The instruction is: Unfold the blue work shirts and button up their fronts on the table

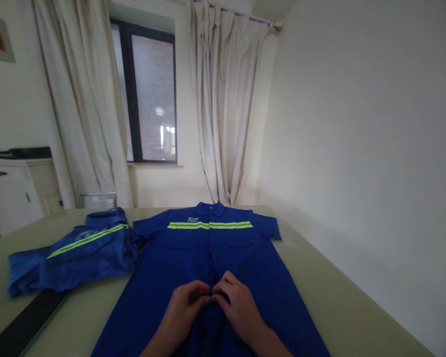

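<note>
A blue short-sleeved work shirt (186,258) lies spread front side up, its collar at the far end and a yellow-green reflective stripe across the chest. My left hand (184,305) pinches the front opening edge of the shirt between thumb and fingers. Right beside it, my right hand (238,302) pinches the same placket from the other side, fingertips nearly touching the left ones. Whatever small part sits between the fingertips, such as a button, is hidden.
A second blue shirt (92,253) lies crumpled at the left, partly over a dark flat strip (29,322). Both rest on a pale green table (342,302). A white wall (375,148) borders its right side; curtains (226,99) hang behind.
</note>
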`<state>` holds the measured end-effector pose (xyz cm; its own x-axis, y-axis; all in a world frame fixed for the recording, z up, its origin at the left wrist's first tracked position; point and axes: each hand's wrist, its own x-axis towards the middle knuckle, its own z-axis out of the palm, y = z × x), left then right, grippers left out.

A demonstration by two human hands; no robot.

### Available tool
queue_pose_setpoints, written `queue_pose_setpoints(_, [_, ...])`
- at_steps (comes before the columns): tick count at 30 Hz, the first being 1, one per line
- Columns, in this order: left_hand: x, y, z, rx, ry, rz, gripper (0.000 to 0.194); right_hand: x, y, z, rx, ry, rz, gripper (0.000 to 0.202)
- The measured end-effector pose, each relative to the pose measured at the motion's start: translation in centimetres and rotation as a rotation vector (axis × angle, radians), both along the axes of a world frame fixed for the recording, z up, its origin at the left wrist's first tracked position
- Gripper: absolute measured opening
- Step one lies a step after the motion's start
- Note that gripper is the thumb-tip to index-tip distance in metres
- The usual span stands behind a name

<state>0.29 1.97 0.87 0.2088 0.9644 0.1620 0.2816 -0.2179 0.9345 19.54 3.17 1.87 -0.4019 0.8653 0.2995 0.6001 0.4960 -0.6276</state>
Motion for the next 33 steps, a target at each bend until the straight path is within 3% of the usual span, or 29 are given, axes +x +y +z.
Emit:
queue_pose_setpoints(11, [0.5, -0.6, 0.0, 0.092, 0.195, 0.115, 0.024, -0.1, 0.0, -0.2, -0.008, 0.007, 0.005, 0.017])
queue_pose_setpoints(26, [0.3, 0.5, -0.8, -0.025, -0.014, 0.063, 0.019, 0.0, 0.0, 0.1, -0.023, 0.018, 0.000, 0.013])
queue_pose_setpoints(33, [0.5, -0.1, -0.1, -0.038, -0.016, 0.088, 0.018, -0.1, 0.0, 0.1, -0.007, 0.036, 0.033, 0.015])
